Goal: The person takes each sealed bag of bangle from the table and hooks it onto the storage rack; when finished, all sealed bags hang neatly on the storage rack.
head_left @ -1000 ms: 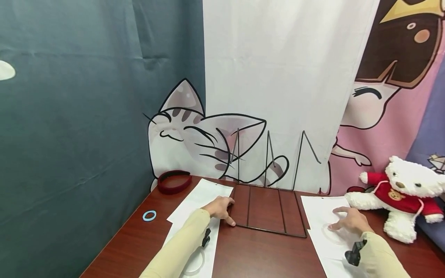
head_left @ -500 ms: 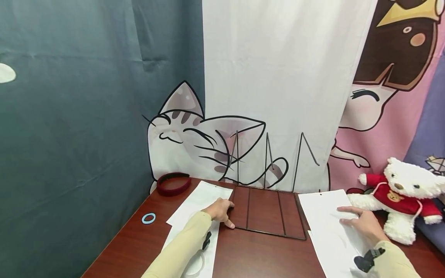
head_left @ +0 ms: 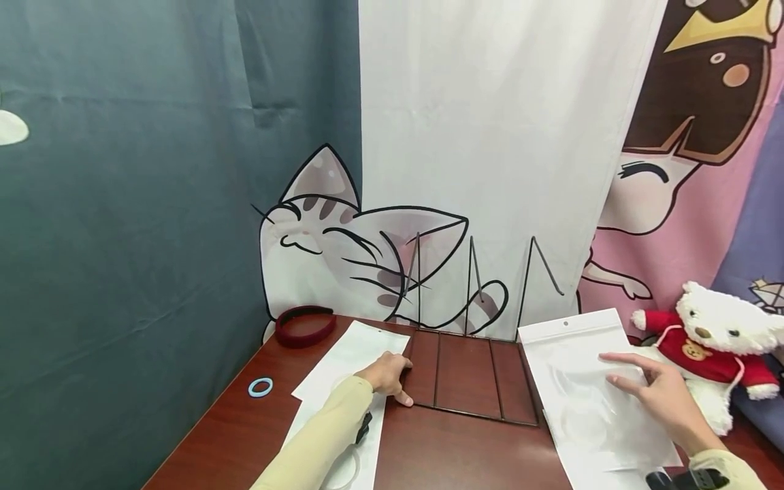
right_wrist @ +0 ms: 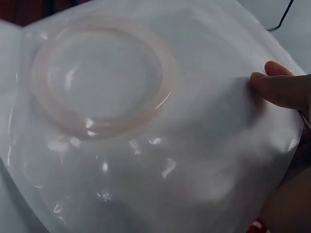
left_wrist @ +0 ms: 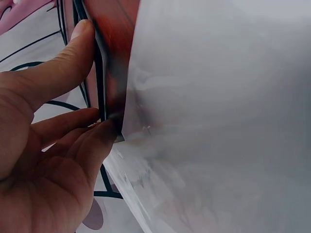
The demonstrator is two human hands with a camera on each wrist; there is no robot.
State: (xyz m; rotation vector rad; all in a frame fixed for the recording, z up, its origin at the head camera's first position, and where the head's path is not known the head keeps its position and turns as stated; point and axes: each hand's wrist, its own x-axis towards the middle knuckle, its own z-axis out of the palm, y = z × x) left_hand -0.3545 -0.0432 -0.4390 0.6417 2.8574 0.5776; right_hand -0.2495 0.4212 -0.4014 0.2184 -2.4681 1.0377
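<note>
In the head view, my left hand (head_left: 387, 376) holds the left side of a black wire display rack (head_left: 478, 414) lying on the table. The left wrist view shows its thumb and fingers around the dark wire (left_wrist: 101, 85). My right hand (head_left: 664, 401) pinches the right edge of a white, translucent plastic zip bag (head_left: 578, 357), thumb on top. The bag is raised and tilted, its hang hole towards the back. Through its film a pale ring (right_wrist: 41, 80) shows in the right wrist view. Another white bag (head_left: 576, 469) lies beneath it.
Two overlapping white bags (head_left: 361, 340) lie left of the rack, the nearer with a ring inside. Three bent wire hooks (head_left: 529, 279) rise at the rack's back. A dark red headband (head_left: 306, 333), a light blue ring (head_left: 260, 388) and a white teddy bear (head_left: 704, 347) are around.
My right hand has moved right and lifted the upper bag from the table, its back end rising and tilting up. My left hand has stayed on the rack.
</note>
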